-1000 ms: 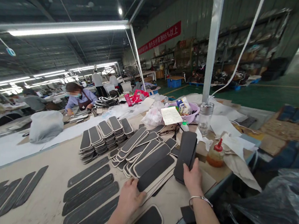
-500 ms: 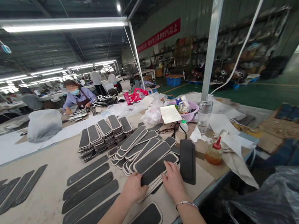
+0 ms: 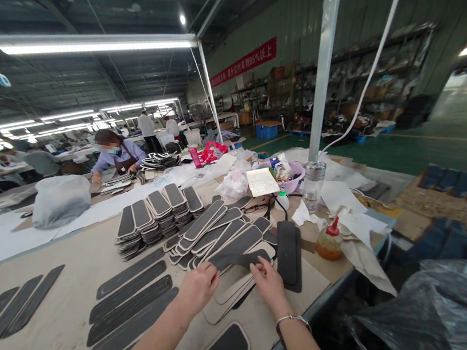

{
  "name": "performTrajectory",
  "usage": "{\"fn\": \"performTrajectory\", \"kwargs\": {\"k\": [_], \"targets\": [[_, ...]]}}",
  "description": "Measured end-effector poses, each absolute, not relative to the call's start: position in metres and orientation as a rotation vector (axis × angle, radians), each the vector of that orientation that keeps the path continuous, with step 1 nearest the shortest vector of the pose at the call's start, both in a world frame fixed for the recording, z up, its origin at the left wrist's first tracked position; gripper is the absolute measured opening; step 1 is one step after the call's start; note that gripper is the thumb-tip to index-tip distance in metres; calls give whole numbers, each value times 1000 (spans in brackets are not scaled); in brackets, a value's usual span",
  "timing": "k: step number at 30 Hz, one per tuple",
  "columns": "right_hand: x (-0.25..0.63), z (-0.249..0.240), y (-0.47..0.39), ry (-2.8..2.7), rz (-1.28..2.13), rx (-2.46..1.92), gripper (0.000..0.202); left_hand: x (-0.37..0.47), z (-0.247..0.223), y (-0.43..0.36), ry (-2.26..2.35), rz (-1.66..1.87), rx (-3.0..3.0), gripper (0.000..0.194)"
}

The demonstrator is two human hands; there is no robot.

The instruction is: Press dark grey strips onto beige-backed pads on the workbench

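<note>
My left hand (image 3: pixel 197 287) and my right hand (image 3: pixel 269 282) both grip one long black foam strip (image 3: pixel 235 258), lifted and bent off the tan backing sheet (image 3: pixel 229 295) beneath it. The strip belongs to a fanned pile of black strips on tan backings (image 3: pixel 216 233). Just right of my right hand lies a stack of plain black strips (image 3: pixel 288 253) flat on the table. A silver bracelet circles my right wrist.
Peeled black strips lie in rows (image 3: pixel 130 305) at the lower left. Stacks of shorter pieces (image 3: pixel 153 219) stand behind. A glue bottle (image 3: pixel 329 239), a glass jar (image 3: pixel 312 184), papers and a pink basin (image 3: pixel 289 174) crowd the far end. A black plastic bag (image 3: pixel 423 335) sits right. A person (image 3: pixel 117 154) works further along the table.
My right hand laid the black stack down at the right and came over to the pile. Both hands have now peeled the top black strip up off its tan backing.
</note>
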State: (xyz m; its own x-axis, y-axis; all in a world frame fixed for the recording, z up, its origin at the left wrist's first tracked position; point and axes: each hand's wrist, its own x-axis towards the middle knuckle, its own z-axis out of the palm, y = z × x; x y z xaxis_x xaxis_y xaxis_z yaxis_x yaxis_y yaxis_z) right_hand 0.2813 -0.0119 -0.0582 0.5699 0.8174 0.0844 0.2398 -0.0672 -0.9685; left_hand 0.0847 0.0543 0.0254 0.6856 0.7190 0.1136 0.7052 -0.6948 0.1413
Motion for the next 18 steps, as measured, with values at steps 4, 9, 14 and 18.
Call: {"fn": "performTrajectory", "kwargs": {"k": [4, 9, 14, 18], "targets": [[277, -54, -7, -759, 681, -1445, 62, 108, 25, 34, 928, 251, 2933, 28], [288, -43, -11, -794, 513, -1400, 58, 127, 0, 7, 704, 411, 3024, 23], [335, -41, -20, -875, 186, -1573, 43, 115, -5, 16, 1151, 264, 2887, 35], [362, -54, -26, -961, 47, -1785, 47, 102, -7, 34, 1219, -31, 2868, 21]]}}
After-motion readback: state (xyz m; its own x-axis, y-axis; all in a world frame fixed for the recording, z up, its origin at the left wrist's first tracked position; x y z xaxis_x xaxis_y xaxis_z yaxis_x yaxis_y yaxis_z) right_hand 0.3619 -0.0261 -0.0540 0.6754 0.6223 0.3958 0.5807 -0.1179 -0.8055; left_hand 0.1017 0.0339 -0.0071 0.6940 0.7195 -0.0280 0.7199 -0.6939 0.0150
